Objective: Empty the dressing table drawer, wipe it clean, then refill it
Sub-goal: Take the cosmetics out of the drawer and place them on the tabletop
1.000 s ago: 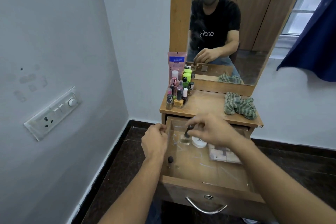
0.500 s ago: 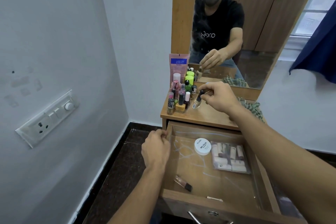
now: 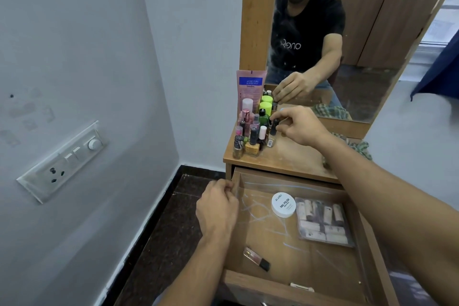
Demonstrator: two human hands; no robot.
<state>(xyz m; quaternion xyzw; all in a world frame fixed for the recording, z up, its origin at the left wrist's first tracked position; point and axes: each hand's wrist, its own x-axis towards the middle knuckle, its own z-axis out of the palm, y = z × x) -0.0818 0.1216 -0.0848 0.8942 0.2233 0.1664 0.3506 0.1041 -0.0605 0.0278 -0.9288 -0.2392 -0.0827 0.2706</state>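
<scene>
The wooden drawer stands pulled out below the dressing table top. Inside lie a white nail polish remover tub, a clear packet of small tubes, a lip gloss tube and a small pale item near the front. My left hand grips the drawer's left wall. My right hand pinches a small dark-capped bottle at the right edge of the cluster of cosmetics on the table top.
A green checked cloth lies on the table top behind my right forearm. The mirror rises behind the table. A wall with a switch panel is on the left, dark floor below.
My right hand lifted the small bottle out of the drawer and carried it up to the cluster on the table top. My left hand stayed on the drawer's wall.
</scene>
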